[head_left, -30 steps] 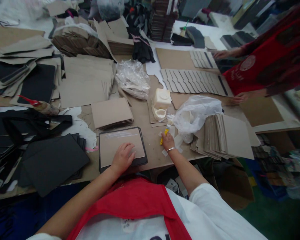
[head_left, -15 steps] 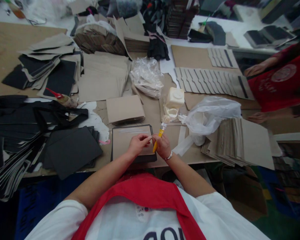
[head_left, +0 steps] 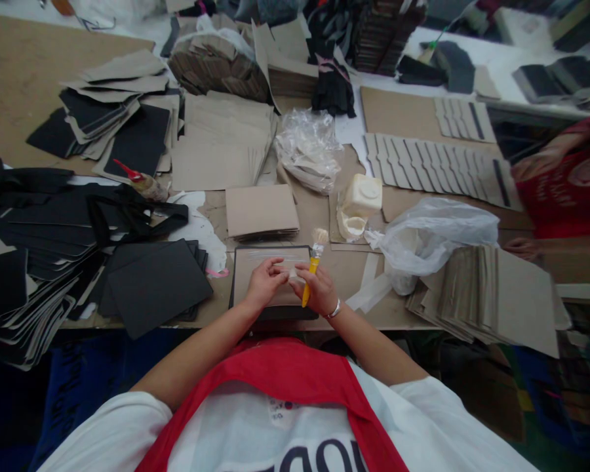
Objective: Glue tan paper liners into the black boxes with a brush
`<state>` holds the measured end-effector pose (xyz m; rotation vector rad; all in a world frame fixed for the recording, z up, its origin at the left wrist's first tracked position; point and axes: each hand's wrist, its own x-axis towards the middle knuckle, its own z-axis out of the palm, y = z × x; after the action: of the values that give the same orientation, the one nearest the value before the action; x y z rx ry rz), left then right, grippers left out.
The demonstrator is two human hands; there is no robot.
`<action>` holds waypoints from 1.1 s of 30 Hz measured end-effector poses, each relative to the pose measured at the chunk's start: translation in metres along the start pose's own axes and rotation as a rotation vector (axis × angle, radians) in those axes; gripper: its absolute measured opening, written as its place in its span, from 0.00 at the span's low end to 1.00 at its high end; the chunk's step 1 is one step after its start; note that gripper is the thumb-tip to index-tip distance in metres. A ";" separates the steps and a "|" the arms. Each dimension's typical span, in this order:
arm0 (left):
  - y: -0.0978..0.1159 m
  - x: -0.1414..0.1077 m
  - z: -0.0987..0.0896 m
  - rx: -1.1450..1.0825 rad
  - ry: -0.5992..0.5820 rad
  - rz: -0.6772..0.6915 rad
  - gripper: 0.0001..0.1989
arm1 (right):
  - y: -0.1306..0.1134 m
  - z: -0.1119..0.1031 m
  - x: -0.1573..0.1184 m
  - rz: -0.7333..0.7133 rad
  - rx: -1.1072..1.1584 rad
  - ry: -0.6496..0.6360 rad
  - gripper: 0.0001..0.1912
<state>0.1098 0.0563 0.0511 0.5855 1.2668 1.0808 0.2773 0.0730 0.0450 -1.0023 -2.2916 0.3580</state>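
Note:
My right hand [head_left: 317,288] holds a yellow-handled brush [head_left: 313,267], its pale bristles pointing away from me. A small whitish piece [head_left: 293,275] shows at that hand's fingertips. Just left of it, my left hand [head_left: 267,282] has its fingers bent and slightly apart, with nothing visible between them. Both hands are over a tan board [head_left: 246,275] with a black border, lying on a dark stack at the table's front edge. Behind it sits a stack of tan cards [head_left: 262,208]. An open cream container [head_left: 364,195] stands behind the brush.
Black sheets [head_left: 160,282] lie left, beside black straps. A plastic bag [head_left: 437,229] and a leaning cardboard stack [head_left: 524,288] are at right. Crumpled clear plastic [head_left: 309,149] lies farther back. Another person's hand [head_left: 545,160] is near notched strips [head_left: 432,164].
The view has shifted, so the table's contents appear farther right. My fingertips have moved apart, and the left fingers have opened. The other person's upper hand has moved off the strips.

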 end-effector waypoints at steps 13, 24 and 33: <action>0.018 -0.003 -0.066 0.259 0.181 0.158 0.19 | 0.011 -0.006 0.008 0.207 0.225 -0.171 0.07; 0.042 -0.012 -0.070 0.299 0.182 0.135 0.16 | 0.004 0.013 0.040 0.019 0.219 -0.185 0.06; 0.025 0.024 -0.097 0.632 0.295 0.074 0.16 | 0.039 0.018 0.035 0.427 -0.040 -0.103 0.11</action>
<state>0.0090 0.0690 0.0363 0.9750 1.8786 0.8335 0.2695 0.1254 0.0279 -1.5283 -2.1673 0.5499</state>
